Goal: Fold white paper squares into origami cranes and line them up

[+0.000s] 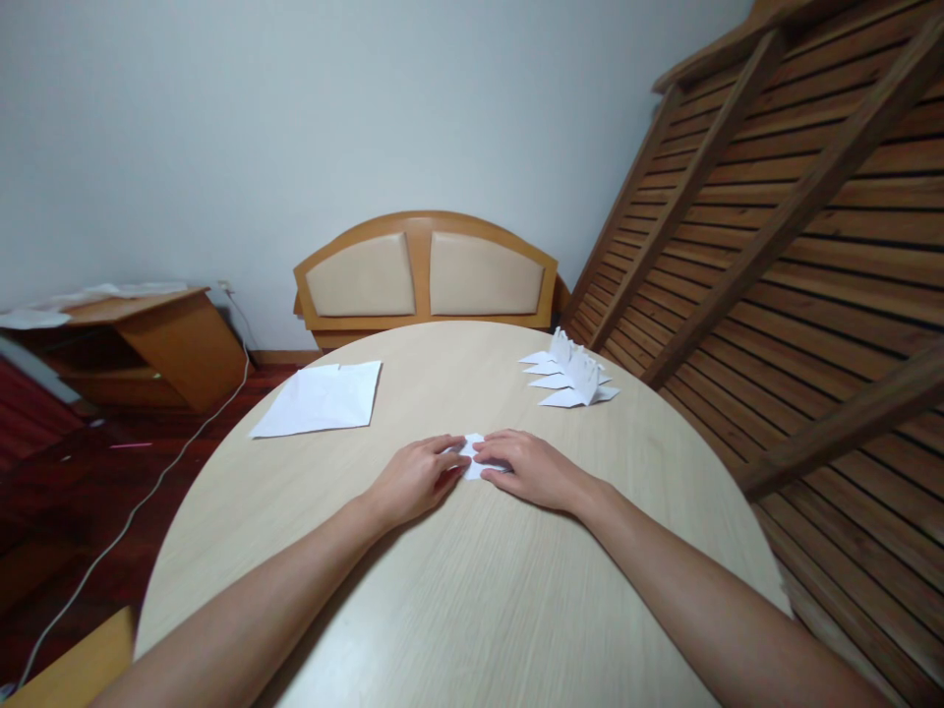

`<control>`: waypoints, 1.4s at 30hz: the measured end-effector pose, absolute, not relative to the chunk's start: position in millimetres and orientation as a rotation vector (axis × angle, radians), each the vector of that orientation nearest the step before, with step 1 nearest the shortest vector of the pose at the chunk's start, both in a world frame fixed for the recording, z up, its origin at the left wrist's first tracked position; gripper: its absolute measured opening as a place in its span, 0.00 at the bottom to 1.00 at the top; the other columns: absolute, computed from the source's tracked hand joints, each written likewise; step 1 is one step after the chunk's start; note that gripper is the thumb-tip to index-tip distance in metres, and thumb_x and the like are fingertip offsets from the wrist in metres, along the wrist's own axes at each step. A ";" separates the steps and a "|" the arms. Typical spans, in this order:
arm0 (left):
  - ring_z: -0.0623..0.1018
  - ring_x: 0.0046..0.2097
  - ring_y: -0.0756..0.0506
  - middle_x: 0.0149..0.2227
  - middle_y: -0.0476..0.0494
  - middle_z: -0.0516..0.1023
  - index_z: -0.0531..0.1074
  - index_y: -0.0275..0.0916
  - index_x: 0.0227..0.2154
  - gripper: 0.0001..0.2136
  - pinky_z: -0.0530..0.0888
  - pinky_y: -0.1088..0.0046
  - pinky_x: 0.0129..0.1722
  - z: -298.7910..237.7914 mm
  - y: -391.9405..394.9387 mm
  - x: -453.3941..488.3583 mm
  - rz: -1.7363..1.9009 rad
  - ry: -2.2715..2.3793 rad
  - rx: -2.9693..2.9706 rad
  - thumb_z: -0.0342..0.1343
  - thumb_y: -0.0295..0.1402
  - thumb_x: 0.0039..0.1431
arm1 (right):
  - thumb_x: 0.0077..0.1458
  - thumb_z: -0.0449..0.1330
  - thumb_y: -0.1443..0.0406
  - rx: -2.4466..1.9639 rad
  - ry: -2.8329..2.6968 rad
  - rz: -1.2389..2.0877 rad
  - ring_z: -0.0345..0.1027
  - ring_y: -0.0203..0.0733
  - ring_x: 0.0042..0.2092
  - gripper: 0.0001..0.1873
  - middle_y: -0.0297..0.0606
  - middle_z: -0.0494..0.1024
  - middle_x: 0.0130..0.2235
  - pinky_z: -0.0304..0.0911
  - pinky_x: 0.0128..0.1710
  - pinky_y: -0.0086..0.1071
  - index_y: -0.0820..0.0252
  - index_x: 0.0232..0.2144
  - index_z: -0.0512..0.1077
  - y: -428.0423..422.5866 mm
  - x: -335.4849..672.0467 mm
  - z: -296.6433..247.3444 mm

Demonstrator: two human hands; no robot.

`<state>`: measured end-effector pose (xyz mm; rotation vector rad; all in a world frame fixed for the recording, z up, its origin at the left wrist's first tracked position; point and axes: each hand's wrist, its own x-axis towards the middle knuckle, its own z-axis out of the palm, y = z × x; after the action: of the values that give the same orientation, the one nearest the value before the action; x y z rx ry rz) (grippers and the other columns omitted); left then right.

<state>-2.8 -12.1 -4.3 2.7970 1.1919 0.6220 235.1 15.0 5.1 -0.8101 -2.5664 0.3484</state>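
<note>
A small piece of folded white paper (473, 458) lies on the round table in front of me, mostly covered by my fingers. From the left, my left hand (420, 476) grips its edge, with the thumb near me and the fingers on the far side. My right hand (532, 468) has hold of the opposite side in much the same way. Both hands rest low on the tabletop. Beyond the right hand stands a row of several folded paper cranes (582, 376) with pointed wings. White paper sheets (321, 398) lie flat beyond the left hand.
The pale round table (442, 610) fills the foreground. Behind it stands a padded wooden headboard (424, 270) against the wall. Wooden slats (774, 246) lean along the right. At left are a low cabinet (173, 349) and a white cable (162, 477) running across the dark floor.
</note>
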 end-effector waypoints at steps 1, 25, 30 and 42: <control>0.78 0.54 0.41 0.56 0.40 0.77 0.77 0.43 0.48 0.12 0.75 0.62 0.55 -4.3 -11.0 -3.1 0.619 1.185 2.797 0.51 0.32 0.68 | 0.62 0.60 0.65 -0.818 -2.569 0.342 0.72 0.46 0.52 0.11 0.41 0.81 0.48 0.64 0.53 0.39 0.56 0.46 0.78 14.9 235.1 5.7; 0.80 0.44 0.42 0.43 0.41 0.81 0.73 0.39 0.44 0.09 0.74 0.67 0.44 -2.0 -6.8 3.4 0.529 1.358 2.826 0.48 0.28 0.68 | 0.59 0.60 0.66 -1.019 -2.311 0.561 0.76 0.43 0.43 0.08 0.41 0.83 0.41 0.66 0.47 0.34 0.59 0.37 0.80 15.1 223.0 6.2; 0.80 0.42 0.42 0.41 0.41 0.81 0.73 0.39 0.44 0.08 0.74 0.66 0.43 -0.7 -8.0 5.1 0.562 1.382 2.791 0.50 0.30 0.66 | 0.57 0.63 0.65 -1.065 -2.218 0.711 0.76 0.41 0.40 0.07 0.37 0.82 0.39 0.66 0.41 0.32 0.59 0.40 0.77 13.4 223.4 7.7; 0.78 0.48 0.41 0.45 0.41 0.81 0.73 0.40 0.46 0.10 0.74 0.64 0.48 -1.1 -8.6 7.3 0.644 1.316 2.713 0.49 0.30 0.68 | 0.56 0.64 0.64 -1.150 -2.301 0.520 0.73 0.44 0.42 0.05 0.40 0.81 0.38 0.63 0.46 0.35 0.58 0.32 0.80 10.7 217.7 9.3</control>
<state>7.3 -8.6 -1.1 2.7126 1.3156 0.6445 217.7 10.7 9.3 -1.1502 -2.3015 0.5203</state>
